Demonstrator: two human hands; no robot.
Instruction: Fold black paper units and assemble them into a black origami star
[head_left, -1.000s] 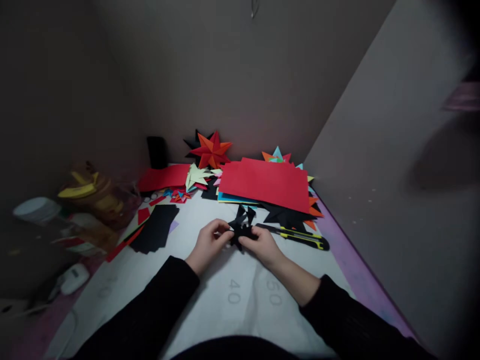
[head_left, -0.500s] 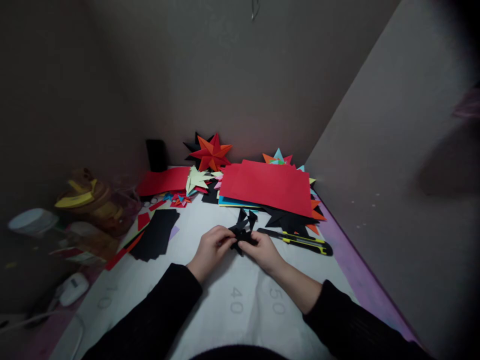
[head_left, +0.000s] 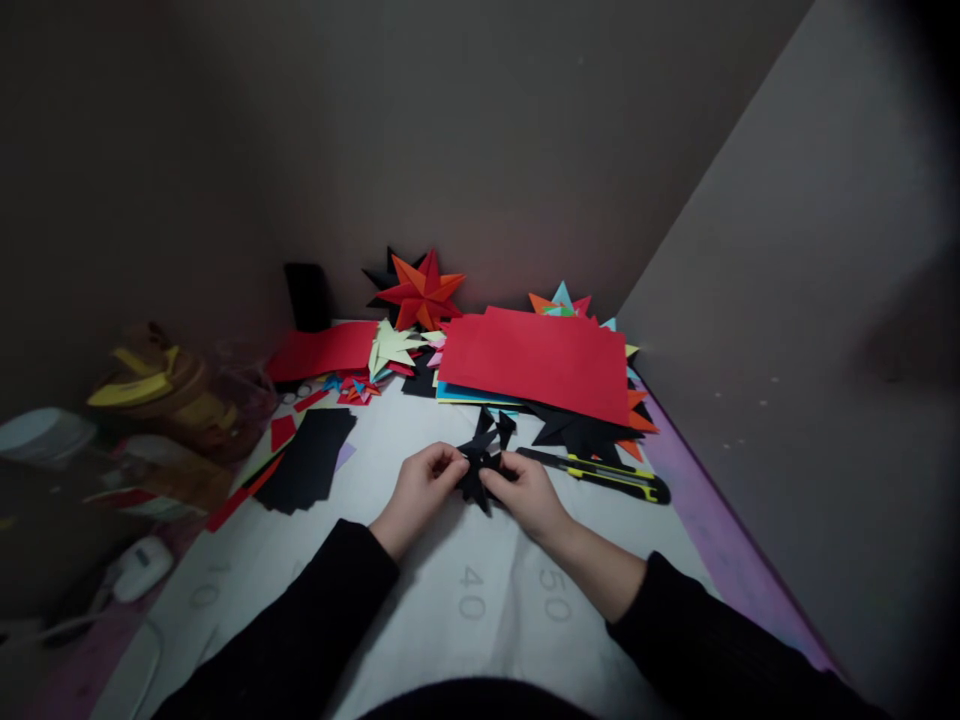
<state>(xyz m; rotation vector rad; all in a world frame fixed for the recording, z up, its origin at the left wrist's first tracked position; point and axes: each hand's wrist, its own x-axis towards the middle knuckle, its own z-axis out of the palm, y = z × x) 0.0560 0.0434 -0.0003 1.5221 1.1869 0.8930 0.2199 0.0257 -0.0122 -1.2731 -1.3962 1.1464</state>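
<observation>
The left hand [head_left: 420, 492] and right hand [head_left: 532, 500] pinch their fingers on a spiky black folded-paper star [head_left: 475, 488] at the white-covered bench [head_left: 427, 635] (perhaps touching it; the view is dim), beside a black-and-yellow utility knife [head_left: 619, 479].

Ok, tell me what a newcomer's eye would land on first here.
The broad red sheets stand out first, piled toward the back, right of centre. Behind them to the left, a red-and-orange paper star glows against the dull wall. Nearer, the left hand and right hand hold a pointed black paper piece.
</observation>
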